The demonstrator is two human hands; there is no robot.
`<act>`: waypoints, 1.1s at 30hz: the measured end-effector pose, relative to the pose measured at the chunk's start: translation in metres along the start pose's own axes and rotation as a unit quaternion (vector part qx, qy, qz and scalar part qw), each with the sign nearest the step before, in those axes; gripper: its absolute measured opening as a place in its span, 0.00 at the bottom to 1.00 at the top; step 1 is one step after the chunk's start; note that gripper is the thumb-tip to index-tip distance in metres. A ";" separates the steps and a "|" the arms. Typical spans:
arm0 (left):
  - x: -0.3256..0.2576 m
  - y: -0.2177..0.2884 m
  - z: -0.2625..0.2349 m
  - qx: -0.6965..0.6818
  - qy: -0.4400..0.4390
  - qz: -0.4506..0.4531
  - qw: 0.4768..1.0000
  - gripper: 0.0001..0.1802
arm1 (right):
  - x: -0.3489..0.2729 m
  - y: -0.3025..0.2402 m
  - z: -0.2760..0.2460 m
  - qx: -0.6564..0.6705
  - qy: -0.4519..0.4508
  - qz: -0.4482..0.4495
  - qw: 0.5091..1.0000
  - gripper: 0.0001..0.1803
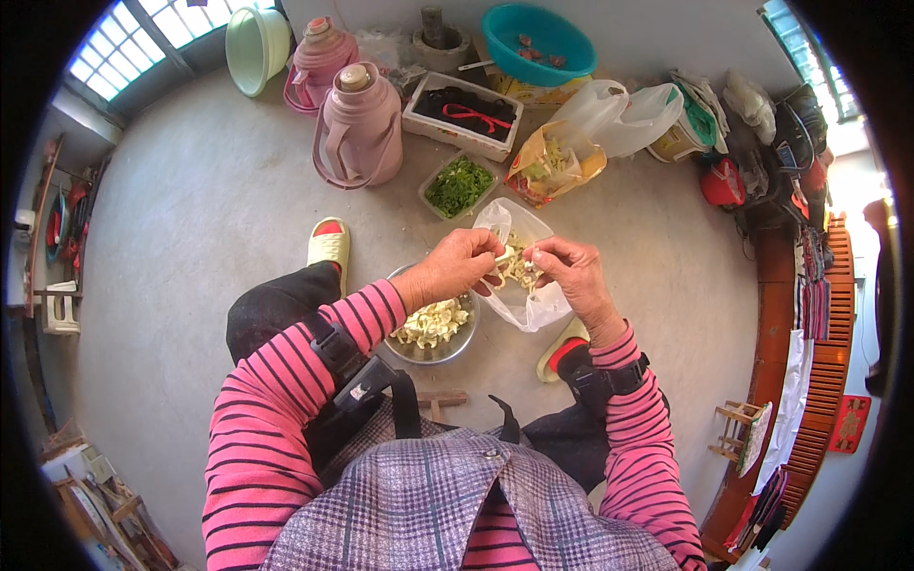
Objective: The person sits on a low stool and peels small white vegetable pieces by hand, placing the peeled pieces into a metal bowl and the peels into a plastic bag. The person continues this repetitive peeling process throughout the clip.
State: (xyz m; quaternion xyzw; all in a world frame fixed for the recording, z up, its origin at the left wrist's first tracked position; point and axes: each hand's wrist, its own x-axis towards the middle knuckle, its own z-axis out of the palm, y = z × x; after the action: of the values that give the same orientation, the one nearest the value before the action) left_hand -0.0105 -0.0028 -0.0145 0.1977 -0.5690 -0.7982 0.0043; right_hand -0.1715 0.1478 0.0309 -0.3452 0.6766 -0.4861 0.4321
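Both hands | left hand (455,268), right hand (569,274) | pale piece (515,255) pinched between fingers

Both hands, the left hand (455,271) and the right hand (574,276), meet over the mouth of a plastic bag (522,285) on the floor (190,238). Below the left hand sits a metal bowl (436,333) of peeled pieces. Just beyond the hands lies a tray of chopped greens (458,185); farther, left of it, stand two thermos flasks (360,124), and to the right a bag of vegetables (557,162). Farthest back rests a basin (539,43).
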 end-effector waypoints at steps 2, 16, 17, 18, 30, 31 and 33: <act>-0.001 -0.005 -0.004 0.056 0.003 -0.015 0.998 0.11 | 0.002 0.002 0.000 -0.015 -0.002 -0.008 1.000 0.11; -0.021 -0.056 -0.027 0.548 -0.061 -0.030 0.834 0.09 | 0.000 0.097 0.068 -0.220 -0.087 -0.009 0.972 0.10; -0.020 -0.061 -0.028 0.562 -0.065 -0.021 0.825 0.09 | -0.002 0.104 0.074 -0.228 -0.090 -0.009 0.969 0.09; -0.020 -0.065 -0.029 0.574 -0.076 -0.028 0.815 0.10 | -0.003 0.110 0.080 -0.223 -0.098 0.013 0.970 0.09; -0.028 -0.048 -0.023 0.620 -0.099 -0.050 0.776 0.12 | -0.014 0.125 0.092 -0.294 -0.079 -0.033 0.952 0.09; -0.029 -0.042 -0.021 0.620 -0.098 -0.039 0.777 0.12 | -0.014 0.127 0.089 -0.284 -0.067 -0.039 0.956 0.09; -0.032 -0.031 -0.017 0.624 -0.092 -0.023 0.776 0.13 | -0.012 0.134 0.079 -0.286 -0.057 -0.035 0.956 0.09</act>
State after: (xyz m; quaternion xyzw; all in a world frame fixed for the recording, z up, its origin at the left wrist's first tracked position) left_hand 0.0312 -0.0001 -0.0376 0.0963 -0.9351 -0.2826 -0.1908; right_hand -0.1005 0.1691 -0.1067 -0.5045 0.7495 -0.2665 0.3358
